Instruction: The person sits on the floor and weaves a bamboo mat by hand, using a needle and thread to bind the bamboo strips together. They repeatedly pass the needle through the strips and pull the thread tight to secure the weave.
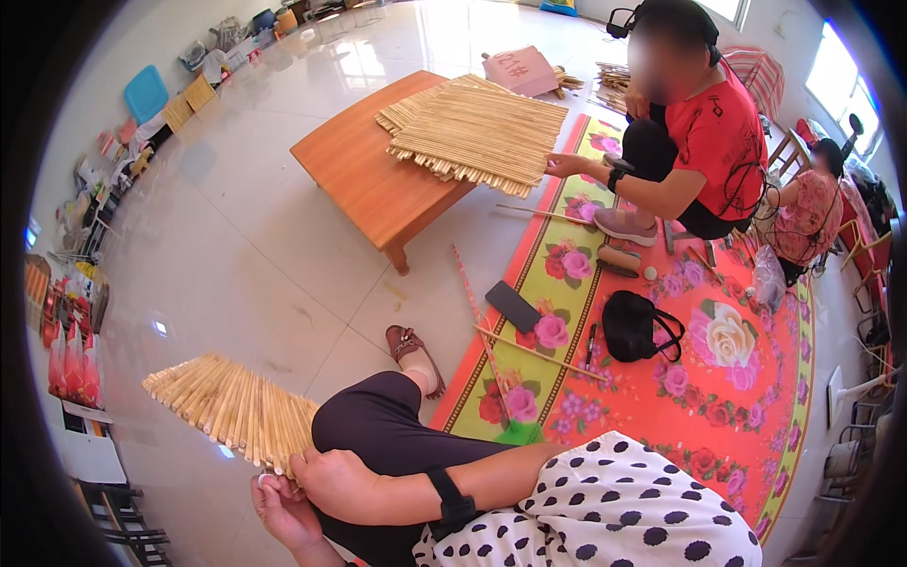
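Observation:
A fanned mat of straw-coloured sticks lies at the lower left beside my dark-trousered leg. My right hand is closed at its lower corner, fingers curled against the stick ends. Just below and left, my left hand pinches at that edge around a small white item, perhaps thread; exactly what it is cannot be made out.
An orange low table carries stacked stick mats. Two people sit at the right. The floral rug holds a phone, black bag, pen, shoes and loose sticks. Assorted household items line the left wall.

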{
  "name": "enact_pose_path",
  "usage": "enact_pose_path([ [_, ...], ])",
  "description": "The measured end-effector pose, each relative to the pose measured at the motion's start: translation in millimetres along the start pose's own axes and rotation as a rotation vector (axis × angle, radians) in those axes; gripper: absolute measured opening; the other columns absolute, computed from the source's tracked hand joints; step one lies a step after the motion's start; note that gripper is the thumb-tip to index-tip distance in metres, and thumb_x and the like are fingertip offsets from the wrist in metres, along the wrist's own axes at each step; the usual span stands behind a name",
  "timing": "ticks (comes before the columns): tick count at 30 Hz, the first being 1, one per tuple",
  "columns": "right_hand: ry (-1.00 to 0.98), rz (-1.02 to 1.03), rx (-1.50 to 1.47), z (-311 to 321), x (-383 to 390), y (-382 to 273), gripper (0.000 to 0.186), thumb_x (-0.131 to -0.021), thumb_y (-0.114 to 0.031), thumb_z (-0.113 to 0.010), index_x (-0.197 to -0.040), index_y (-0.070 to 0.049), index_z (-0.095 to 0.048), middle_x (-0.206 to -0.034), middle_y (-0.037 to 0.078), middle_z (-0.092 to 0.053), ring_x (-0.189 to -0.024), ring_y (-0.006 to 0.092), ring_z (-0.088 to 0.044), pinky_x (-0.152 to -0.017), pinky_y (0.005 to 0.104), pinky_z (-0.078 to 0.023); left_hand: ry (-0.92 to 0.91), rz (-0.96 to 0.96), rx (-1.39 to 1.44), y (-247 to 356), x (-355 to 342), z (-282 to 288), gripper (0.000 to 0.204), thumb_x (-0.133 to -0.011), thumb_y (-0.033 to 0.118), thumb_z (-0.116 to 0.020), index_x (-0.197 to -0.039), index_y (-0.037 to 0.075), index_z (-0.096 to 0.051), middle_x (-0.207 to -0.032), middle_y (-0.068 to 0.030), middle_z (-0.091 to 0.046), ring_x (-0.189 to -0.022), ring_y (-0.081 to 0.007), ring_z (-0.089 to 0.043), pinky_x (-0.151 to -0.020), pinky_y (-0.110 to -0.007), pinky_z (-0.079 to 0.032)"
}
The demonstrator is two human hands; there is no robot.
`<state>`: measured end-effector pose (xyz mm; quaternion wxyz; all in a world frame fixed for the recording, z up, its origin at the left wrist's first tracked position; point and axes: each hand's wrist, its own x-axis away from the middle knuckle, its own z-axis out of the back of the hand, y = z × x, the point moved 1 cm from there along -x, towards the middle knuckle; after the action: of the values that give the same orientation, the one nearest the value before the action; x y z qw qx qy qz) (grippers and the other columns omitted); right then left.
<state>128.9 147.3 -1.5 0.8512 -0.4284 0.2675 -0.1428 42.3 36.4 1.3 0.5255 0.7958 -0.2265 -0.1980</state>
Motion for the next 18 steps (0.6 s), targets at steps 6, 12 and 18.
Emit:
enact_pose_path([
  [6,0.04,-0.001,0.004,-10,-4,1,0.018,-0.079,-0.014,-0.065,-0.087,-0.001,-0.056,-0.077,0.015,-0.061,-0.064,0.0303,-0.068,-0.053,0.0374,-0.056,-0.021,0.011,-0.048,1,-9,2,0.024,-0.102,0.022,-0.054,-0.082,0.011,-0.046,-0.067,0.0037,-0.038,-0.06,-0.0071,-0.035,-0.056,-0.023,-0.03],
  [12,-0.015,-0.027,0.027,-4,-7,3,0.017,-0.079,-0.014,-0.065,-0.085,0.0,-0.058,-0.076,0.016,-0.062,-0.066,0.0307,-0.068,-0.055,0.0377,-0.056,0.051,-0.013,-0.08,2,-2,-4,0.025,-0.102,0.022,-0.053,-0.081,0.01,-0.046,-0.066,0.0041,-0.038,-0.059,-0.0068,-0.035,-0.055,-0.023,-0.03],
  [18,-0.089,-0.076,0.024,6,-7,1,0.017,-0.079,-0.014,-0.066,-0.086,0.001,-0.063,-0.081,0.018,-0.064,-0.071,0.0342,-0.069,-0.061,0.0407,-0.056,0.092,0.021,-0.313,2,7,3,0.011,-0.101,0.016,-0.053,-0.096,0.007,-0.055,-0.072,0.0025,-0.044,-0.063,-0.0064,-0.041,-0.058,-0.021,-0.035],
])
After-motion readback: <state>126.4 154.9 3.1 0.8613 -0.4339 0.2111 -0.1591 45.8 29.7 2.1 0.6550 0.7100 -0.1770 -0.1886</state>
